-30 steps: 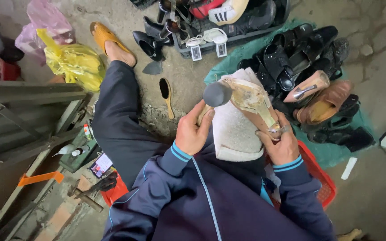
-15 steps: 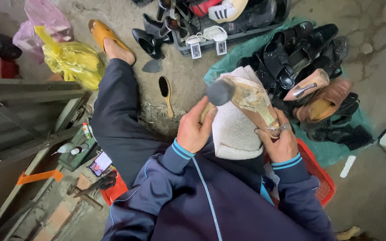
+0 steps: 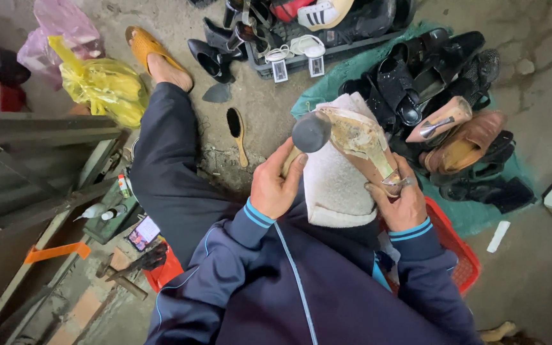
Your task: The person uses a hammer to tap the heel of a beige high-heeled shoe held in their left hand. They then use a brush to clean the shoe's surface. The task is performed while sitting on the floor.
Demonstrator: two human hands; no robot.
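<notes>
Two hands work over the lap; the left hand is wrapped around a wooden-handled hammer, its round head at twelve o'clock of the fist; the right hand clamps the toe of a worn tan shoe, sole up, on a white cloth; a shoe pile lies at two o'clock.

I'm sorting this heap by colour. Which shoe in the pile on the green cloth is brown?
The brown shoe at the pile's right side, just behind the pale upturned heel; the other shoes around it are black.
</notes>
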